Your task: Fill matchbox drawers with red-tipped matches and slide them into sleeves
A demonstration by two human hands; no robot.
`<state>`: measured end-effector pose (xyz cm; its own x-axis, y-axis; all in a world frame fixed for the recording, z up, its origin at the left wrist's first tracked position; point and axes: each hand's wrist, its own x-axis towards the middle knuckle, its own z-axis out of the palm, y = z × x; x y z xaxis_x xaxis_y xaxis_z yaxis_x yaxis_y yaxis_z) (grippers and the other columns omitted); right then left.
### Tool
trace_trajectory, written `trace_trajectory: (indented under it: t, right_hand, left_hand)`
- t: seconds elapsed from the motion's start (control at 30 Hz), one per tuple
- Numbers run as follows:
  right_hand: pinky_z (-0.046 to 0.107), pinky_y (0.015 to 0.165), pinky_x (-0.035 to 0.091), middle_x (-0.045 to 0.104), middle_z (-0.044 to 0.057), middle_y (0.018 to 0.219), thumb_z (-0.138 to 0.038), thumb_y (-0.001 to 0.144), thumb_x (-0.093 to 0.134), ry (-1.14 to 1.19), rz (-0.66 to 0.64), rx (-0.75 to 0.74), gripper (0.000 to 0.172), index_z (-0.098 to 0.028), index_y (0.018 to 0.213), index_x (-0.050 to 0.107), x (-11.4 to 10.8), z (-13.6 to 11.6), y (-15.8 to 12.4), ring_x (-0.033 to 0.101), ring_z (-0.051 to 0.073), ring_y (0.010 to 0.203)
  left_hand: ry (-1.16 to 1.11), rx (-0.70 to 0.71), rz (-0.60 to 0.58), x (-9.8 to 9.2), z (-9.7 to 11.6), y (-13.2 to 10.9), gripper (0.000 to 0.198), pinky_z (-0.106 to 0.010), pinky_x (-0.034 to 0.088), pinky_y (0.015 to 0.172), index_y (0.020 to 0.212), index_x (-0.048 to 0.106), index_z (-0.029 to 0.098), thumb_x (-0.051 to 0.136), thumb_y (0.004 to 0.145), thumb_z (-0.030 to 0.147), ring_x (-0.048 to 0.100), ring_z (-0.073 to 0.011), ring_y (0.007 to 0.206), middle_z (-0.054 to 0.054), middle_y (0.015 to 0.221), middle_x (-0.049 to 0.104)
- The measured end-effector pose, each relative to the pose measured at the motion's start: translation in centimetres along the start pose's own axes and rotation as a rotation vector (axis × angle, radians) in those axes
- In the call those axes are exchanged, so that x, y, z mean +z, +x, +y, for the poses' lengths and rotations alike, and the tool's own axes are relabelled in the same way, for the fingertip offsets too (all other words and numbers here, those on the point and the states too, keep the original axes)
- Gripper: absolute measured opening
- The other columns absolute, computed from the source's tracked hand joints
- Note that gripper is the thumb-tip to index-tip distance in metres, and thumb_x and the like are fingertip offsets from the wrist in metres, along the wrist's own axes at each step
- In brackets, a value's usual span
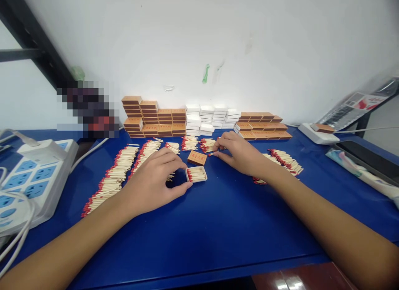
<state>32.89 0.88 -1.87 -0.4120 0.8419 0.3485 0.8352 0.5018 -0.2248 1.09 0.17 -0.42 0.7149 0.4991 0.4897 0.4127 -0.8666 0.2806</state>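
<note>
My left hand (156, 179) grips the left end of a small white matchbox tray (197, 174) between thumb and fingers. Red-tipped matches lie side by side in the tray. Just behind it sits a brown matchbox sleeve (197, 157) with red characters. My right hand (238, 152) is to the right of the sleeve, its thumb and fingers pinched on a match (212, 154) whose red tip pokes out. Whether more matches are in that pinch is hidden. Close behind these fingers is a match pile (207, 145), with another match pile (190, 142) to its left.
Long match rows (109, 179) lie left, partly behind my left arm; more matches (288, 162) lie right. Stacked brown matchboxes (152, 119), white trays (199, 117) and further matchboxes (263, 127) line the wall. A power strip (37, 177) is left; a dark phone (368, 157) is right.
</note>
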Motion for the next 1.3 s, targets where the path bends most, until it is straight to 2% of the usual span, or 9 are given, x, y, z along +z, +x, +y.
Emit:
trace_trajectory:
  t: [0.17, 0.27, 0.4, 0.53, 0.63, 0.8, 0.97, 1.17, 1.3]
  right_hand:
    - [0.046, 0.089, 0.049, 0.064, 0.012, 0.101, -0.027, 0.106, 0.057, 0.01, -0.068, 0.013, 0.016, -0.022, 0.092, 0.064, -0.3, 0.3, 0.0, 0.057, 0.031, 0.102]
    - [0.045, 0.088, 0.048, 0.065, 0.012, 0.101, -0.028, 0.108, 0.054, 0.031, -0.071, -0.008, 0.018, -0.022, 0.092, 0.062, -0.7, -0.4, 0.0, 0.056, 0.031, 0.1]
    - [0.043, 0.09, 0.05, 0.064, 0.011, 0.106, -0.029, 0.111, 0.053, 0.124, 0.0, -0.044, 0.015, -0.023, 0.099, 0.061, -1.7, -3.7, -0.3, 0.057, 0.029, 0.105]
    - [0.042, 0.091, 0.051, 0.065, 0.01, 0.108, -0.025, 0.111, 0.055, 0.185, -0.01, -0.082, 0.012, -0.025, 0.101, 0.061, -1.9, -7.3, -0.6, 0.06, 0.028, 0.105]
    - [0.043, 0.094, 0.051, 0.067, 0.01, 0.108, -0.02, 0.11, 0.055, 0.181, -0.013, -0.12, 0.013, -0.024, 0.1, 0.062, -1.3, -8.3, -0.7, 0.062, 0.028, 0.106]
    - [0.041, 0.087, 0.052, 0.066, 0.01, 0.105, -0.019, 0.108, 0.059, 0.178, -0.021, -0.086, 0.011, -0.022, 0.099, 0.064, -0.1, -8.0, -0.6, 0.063, 0.027, 0.104]
    - [0.04, 0.089, 0.052, 0.066, 0.009, 0.104, -0.018, 0.107, 0.061, 0.192, -0.014, -0.105, 0.011, -0.021, 0.099, 0.067, -0.2, -7.7, -0.6, 0.062, 0.027, 0.105]
    - [0.045, 0.091, 0.05, 0.067, 0.011, 0.105, -0.026, 0.108, 0.06, 0.055, 0.097, -0.03, 0.014, -0.023, 0.105, 0.073, -0.5, -2.9, -0.3, 0.061, 0.03, 0.104]
    - [0.048, 0.09, 0.05, 0.065, 0.012, 0.099, -0.028, 0.106, 0.06, 0.004, 0.06, -0.003, 0.019, -0.022, 0.106, 0.077, 0.0, -0.5, -0.1, 0.06, 0.032, 0.101]
  left_hand:
    - [-0.004, 0.001, 0.001, 0.1, -0.1, 0.0, 0.022, -0.045, 0.057, 0.098, 0.109, 0.077, 0.019, 0.079, 0.097, 0.037, 0.068, -0.0253, 0.103, -0.007, 0.102, 0.077]
    - [-0.001, -0.009, 0.0, 0.1, -0.1, 0.1, 0.021, -0.045, 0.057, 0.097, 0.108, 0.077, 0.019, 0.079, 0.097, 0.037, 0.068, -0.0257, 0.103, -0.006, 0.103, 0.077]
    - [0.023, -0.041, 0.011, 0.1, 0.0, 0.1, 0.019, -0.048, 0.055, 0.102, 0.107, 0.076, 0.02, 0.078, 0.097, 0.036, 0.068, -0.0273, 0.106, -0.006, 0.104, 0.078]
    - [0.015, -0.047, 0.001, 0.1, 0.1, 0.2, 0.018, -0.048, 0.055, 0.102, 0.105, 0.076, 0.021, 0.078, 0.096, 0.037, 0.068, -0.027, 0.103, -0.006, 0.103, 0.078]
    - [0.007, -0.053, -0.003, 0.2, 0.2, 0.2, 0.018, -0.047, 0.056, 0.101, 0.105, 0.076, 0.021, 0.078, 0.095, 0.036, 0.069, -0.0268, 0.102, -0.006, 0.102, 0.078]
    - [-0.01, -0.06, -0.019, 0.2, 0.1, 0.2, 0.02, -0.049, 0.056, 0.102, 0.108, 0.078, 0.021, 0.078, 0.095, 0.037, 0.069, -0.0278, 0.104, -0.007, 0.102, 0.078]
    - [-0.015, -0.048, -0.02, 0.3, 0.0, 0.1, 0.02, -0.048, 0.056, 0.102, 0.108, 0.078, 0.02, 0.078, 0.096, 0.037, 0.068, -0.0274, 0.105, -0.007, 0.102, 0.078]
    - [-0.028, -0.035, -0.016, 0.1, 0.1, 0.1, 0.02, -0.047, 0.056, 0.101, 0.108, 0.077, 0.022, 0.078, 0.097, 0.039, 0.068, -0.0268, 0.104, -0.007, 0.103, 0.077]
    - [-0.023, -0.029, -0.012, 0.0, 0.2, 0.1, 0.019, -0.047, 0.056, 0.1, 0.107, 0.076, 0.021, 0.078, 0.097, 0.038, 0.068, -0.0266, 0.104, -0.007, 0.102, 0.077]
